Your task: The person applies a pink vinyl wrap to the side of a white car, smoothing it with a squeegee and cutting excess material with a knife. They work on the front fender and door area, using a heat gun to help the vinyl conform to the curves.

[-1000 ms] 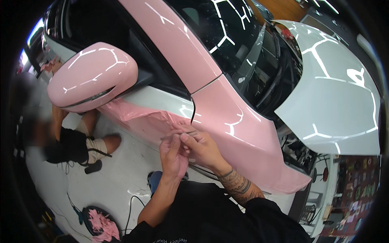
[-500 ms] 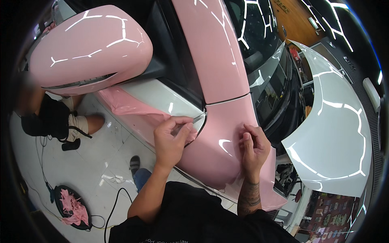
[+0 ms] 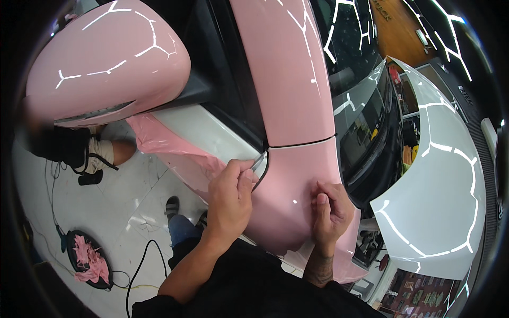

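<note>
My left hand [image 3: 231, 199] is closed in a pinch on a thin silvery blade [image 3: 259, 160]. Its tip is at the dark gap between the white door panel [image 3: 199, 127] and the pink-covered fender [image 3: 286, 180]. Loose pink wrap film [image 3: 175, 146] lies wrinkled along the lower part of the white area and runs to my left hand. My right hand [image 3: 333, 214] has its fingers curled together against or just over the fender. Whatever it may hold is hidden.
A large pink side mirror [image 3: 114, 58] juts out at upper left, with a person [image 3: 101, 153] beyond it. The white hood [image 3: 432, 196] stands raised at right. A black tub [image 3: 105, 278] of pink film scraps and a black cable [image 3: 131, 283] are on the floor.
The view has shifted slightly. My left hand has turned more upright and drawn in closer to the gap with the blade. My right hand stays curled at the fender.
</note>
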`<action>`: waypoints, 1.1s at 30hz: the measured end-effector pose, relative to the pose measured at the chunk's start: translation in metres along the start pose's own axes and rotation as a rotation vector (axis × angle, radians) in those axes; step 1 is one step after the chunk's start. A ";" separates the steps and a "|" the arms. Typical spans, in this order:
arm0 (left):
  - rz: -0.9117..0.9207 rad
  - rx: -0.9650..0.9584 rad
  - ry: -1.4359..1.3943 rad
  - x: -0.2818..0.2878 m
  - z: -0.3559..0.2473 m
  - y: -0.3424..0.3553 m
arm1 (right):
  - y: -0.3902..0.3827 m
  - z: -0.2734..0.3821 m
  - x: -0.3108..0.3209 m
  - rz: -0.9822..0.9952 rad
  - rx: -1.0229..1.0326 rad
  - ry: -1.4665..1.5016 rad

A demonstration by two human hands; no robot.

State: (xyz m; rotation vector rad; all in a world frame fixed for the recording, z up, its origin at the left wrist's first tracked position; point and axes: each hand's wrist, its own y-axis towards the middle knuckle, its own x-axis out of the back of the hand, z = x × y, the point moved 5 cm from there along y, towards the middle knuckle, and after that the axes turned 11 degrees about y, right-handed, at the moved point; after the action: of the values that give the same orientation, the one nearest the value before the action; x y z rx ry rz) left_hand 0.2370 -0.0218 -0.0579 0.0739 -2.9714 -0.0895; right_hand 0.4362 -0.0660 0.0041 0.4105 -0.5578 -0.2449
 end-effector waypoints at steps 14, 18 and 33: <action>0.014 0.294 -0.320 -0.010 0.008 -0.001 | 0.004 0.002 0.003 0.085 0.030 0.043; 0.013 0.298 -0.283 -0.007 0.005 -0.001 | 0.004 0.000 0.003 0.092 0.013 0.071; -0.052 0.195 -0.116 -0.005 0.003 0.002 | 0.001 0.000 0.000 0.065 0.016 0.076</action>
State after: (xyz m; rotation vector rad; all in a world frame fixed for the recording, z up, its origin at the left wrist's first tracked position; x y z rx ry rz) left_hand 0.2411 -0.0190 -0.0619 0.1757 -3.0852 0.1970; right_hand 0.4363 -0.0650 0.0051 0.4147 -0.4982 -0.1621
